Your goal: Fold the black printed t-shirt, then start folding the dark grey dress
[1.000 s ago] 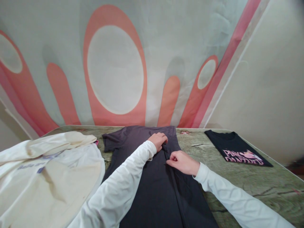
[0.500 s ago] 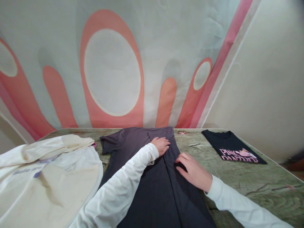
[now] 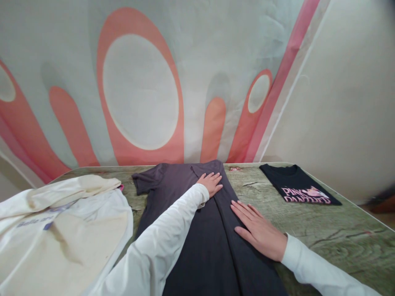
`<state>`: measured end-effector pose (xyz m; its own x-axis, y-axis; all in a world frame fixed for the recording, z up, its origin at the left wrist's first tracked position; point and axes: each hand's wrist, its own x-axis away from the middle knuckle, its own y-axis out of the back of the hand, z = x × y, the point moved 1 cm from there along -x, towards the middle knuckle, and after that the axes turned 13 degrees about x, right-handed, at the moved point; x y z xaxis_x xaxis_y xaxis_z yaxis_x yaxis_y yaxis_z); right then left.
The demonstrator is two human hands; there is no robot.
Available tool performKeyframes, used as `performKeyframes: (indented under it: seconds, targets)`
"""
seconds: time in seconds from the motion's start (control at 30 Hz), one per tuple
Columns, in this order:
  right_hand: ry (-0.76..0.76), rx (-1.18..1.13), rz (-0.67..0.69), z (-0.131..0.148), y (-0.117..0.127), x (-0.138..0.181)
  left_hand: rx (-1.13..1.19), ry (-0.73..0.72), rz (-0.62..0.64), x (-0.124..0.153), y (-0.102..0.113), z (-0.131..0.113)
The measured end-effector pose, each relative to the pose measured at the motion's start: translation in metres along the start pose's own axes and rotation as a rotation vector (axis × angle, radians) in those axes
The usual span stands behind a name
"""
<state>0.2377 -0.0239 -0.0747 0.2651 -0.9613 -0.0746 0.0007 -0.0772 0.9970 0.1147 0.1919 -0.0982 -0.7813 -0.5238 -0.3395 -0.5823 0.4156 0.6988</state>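
Observation:
A dark grey T-shirt (image 3: 185, 230) lies lengthwise on the table, its right side folded in over the middle and its left sleeve spread out. My left hand (image 3: 211, 183) rests flat near the collar, fingers stretched out. My right hand (image 3: 257, 230) lies flat on the folded right edge, fingers apart and pointing up-left. Neither hand holds anything. Both arms wear white long sleeves.
A pile of cream and white garments (image 3: 58, 230) covers the left of the green marbled table (image 3: 333, 234). A folded black T-shirt with pink print (image 3: 299, 191) lies at the far right. A wall with orange shapes stands right behind the table.
My right hand let go of its pinch on the fold and slid down the right edge, now flat. My left hand opened from a curled grip near the collar and lies flat.

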Motion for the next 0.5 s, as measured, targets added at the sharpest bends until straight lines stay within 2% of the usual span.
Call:
performKeyframes:
  seconds: [0.2,0.33,0.4,0.5]
  targets:
    - [-0.119,0.043,-0.017,-0.023,-0.008,0.017,-0.156,0.087,0.068,-0.002,0.01,-0.002]
    - [-0.169,0.057,-0.149,-0.016,0.002,0.03,-0.195,0.11,0.054,0.016,0.03,-0.016]
    - [-0.194,0.028,-0.201,-0.003,0.015,0.035,-0.114,0.13,-0.031,0.028,0.036,-0.028]
    - [-0.222,-0.082,-0.162,0.028,0.035,0.046,0.382,0.327,-0.308,0.044,0.032,-0.043]
